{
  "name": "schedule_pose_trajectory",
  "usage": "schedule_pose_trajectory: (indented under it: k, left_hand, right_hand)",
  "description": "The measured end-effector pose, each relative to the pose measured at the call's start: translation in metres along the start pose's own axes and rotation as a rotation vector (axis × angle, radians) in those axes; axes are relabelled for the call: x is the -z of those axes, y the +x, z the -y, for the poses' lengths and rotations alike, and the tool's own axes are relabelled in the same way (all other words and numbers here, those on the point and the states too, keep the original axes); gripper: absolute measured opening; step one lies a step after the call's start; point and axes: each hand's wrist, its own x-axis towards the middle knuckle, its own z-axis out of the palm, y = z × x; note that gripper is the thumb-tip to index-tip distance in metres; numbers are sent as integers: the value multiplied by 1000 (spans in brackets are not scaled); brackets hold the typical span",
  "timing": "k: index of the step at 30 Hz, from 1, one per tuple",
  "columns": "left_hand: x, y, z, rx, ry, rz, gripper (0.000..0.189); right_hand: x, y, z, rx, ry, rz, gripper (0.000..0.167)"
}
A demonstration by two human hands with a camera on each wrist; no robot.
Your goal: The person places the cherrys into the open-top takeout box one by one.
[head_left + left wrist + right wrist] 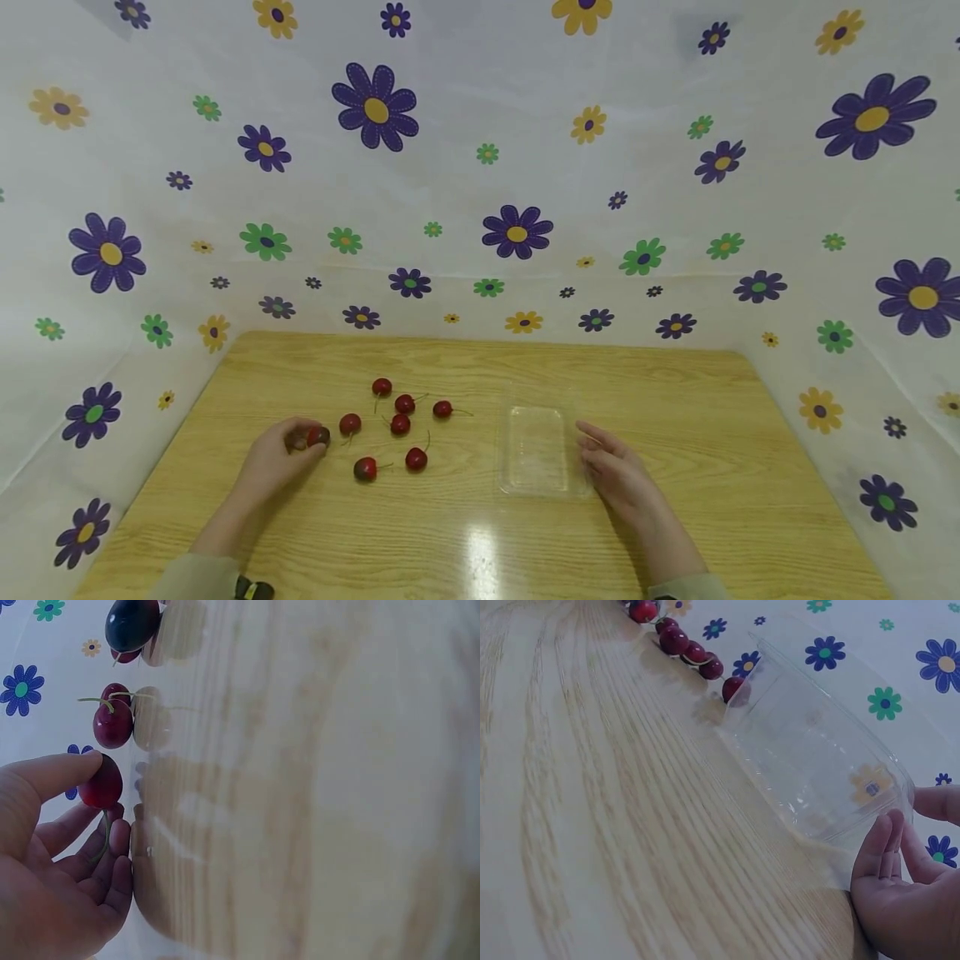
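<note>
My left hand (281,458) pinches a dark red cherry (102,782) between thumb and fingers, at the left end of a loose group of cherries. Its green stem (106,832) hangs down in front of the curled fingers. A clear, shallow plastic container (538,487) lies on the table, to the right of the cherries. At that container's right side is my right hand (618,479), holding the edge with its fingertips, as the right wrist view (907,907) shows. Nothing can be seen inside the container.
Several more stemmed cherries lie between the left hand and the container, among them one in front (365,468), one at the back (382,387) and one nearest the container (442,409). A flower-patterned white sheet (450,192) rises behind and beside the wooden table (405,542).
</note>
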Motion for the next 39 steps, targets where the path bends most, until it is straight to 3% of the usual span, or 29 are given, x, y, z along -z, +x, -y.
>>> schedule_pose_trajectory:
  k: [11,19,31,39]
  left_hand:
    - [-1,-1,-8,48,-65,-2,40]
    - [-2,-3,-20,81,-115,5,42]
    - [-8,9,-31,4,-133,9,40]
    - [-15,17,-46,-42,-141,26,37]
  right_hand:
    - [13,2,-6,11,119,166,45]
    - [16,2,-7,38,146,224,47]
    - [14,3,-8,34,151,179,47]
    - [15,3,-9,33,181,214,47]
